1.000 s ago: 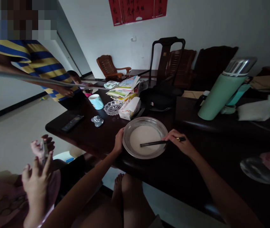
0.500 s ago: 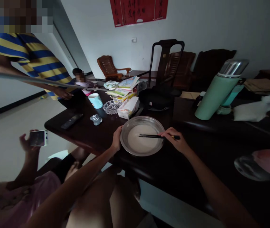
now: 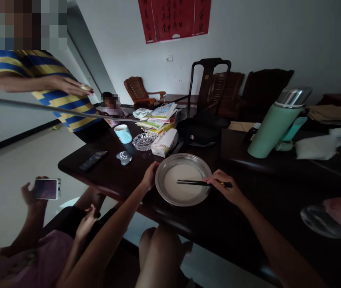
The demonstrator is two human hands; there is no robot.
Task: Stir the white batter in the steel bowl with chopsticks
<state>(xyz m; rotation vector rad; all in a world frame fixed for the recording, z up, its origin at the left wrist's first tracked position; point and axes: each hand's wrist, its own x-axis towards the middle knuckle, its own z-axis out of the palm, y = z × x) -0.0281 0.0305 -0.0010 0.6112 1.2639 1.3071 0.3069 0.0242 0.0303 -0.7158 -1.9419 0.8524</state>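
A round metal basin (image 3: 199, 164) holding a pale white liquid sits near the front edge of a dark wooden table (image 3: 236, 216). My left hand (image 3: 149, 176) grips the basin's left rim, fingers curled against it. My right hand (image 3: 226, 186) is closed on a pair of dark chopsticks (image 3: 192, 183), whose tips reach left over the liquid. My bare knees show below the table edge.
Behind the basin lie a tissue pack (image 3: 163, 143), a glass ashtray (image 3: 143, 141), a blue mug (image 3: 124, 133), a remote (image 3: 92, 160) and stacked booklets (image 3: 158, 116). A green thermos (image 3: 275, 124) stands right. A seated person holds a phone (image 3: 46, 189) at left; a person in a striped shirt (image 3: 54, 94) stands beyond.
The chopsticks have shifted slightly over the liquid while my left hand stayed on the rim. The seated person turned the phone screen outward and lowered it; the standing person raised a hand.
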